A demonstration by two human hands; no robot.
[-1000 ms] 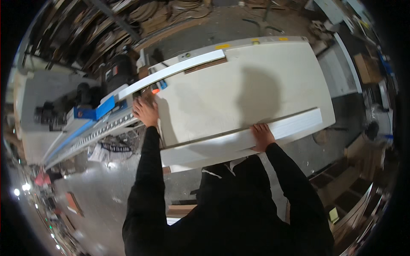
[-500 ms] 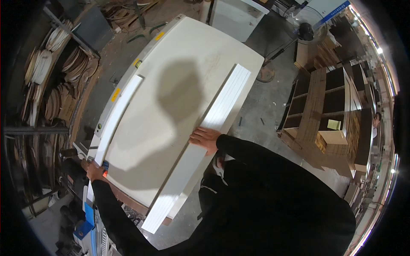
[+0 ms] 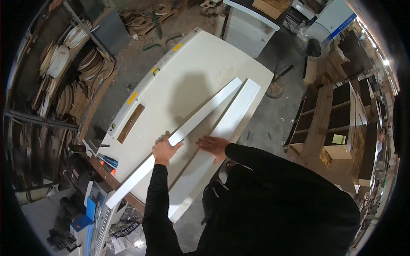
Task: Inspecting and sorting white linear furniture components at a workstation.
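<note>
A long white strip (image 3: 205, 110) lies slantwise over the cream tabletop, its near end past the table's front left corner. My left hand (image 3: 166, 149) grips it about midway, thumb on one side and fingers on the other. To its right is a stack of white strips (image 3: 239, 102) placed side by side or layered, along the table's right side. My right hand (image 3: 213, 146) rests flat on this stack with fingers stretched out. The far ends of the held strip and the stack are close together, with a narrow wedge of tabletop between them.
A long level (image 3: 143, 89) with yellow labels runs along the left edge of the table (image 3: 205, 51). Beside it lies a brown wooden piece (image 3: 131, 123). Blue-handled tools (image 3: 109, 161) sit at the near left corner. A machine with a blue bracket (image 3: 87, 213) stands below.
My left hand has brought the white strip rightward from beside the level to near the stack, uncovering the brown piece and the blue-handled tools. My right hand stays on the stack.
</note>
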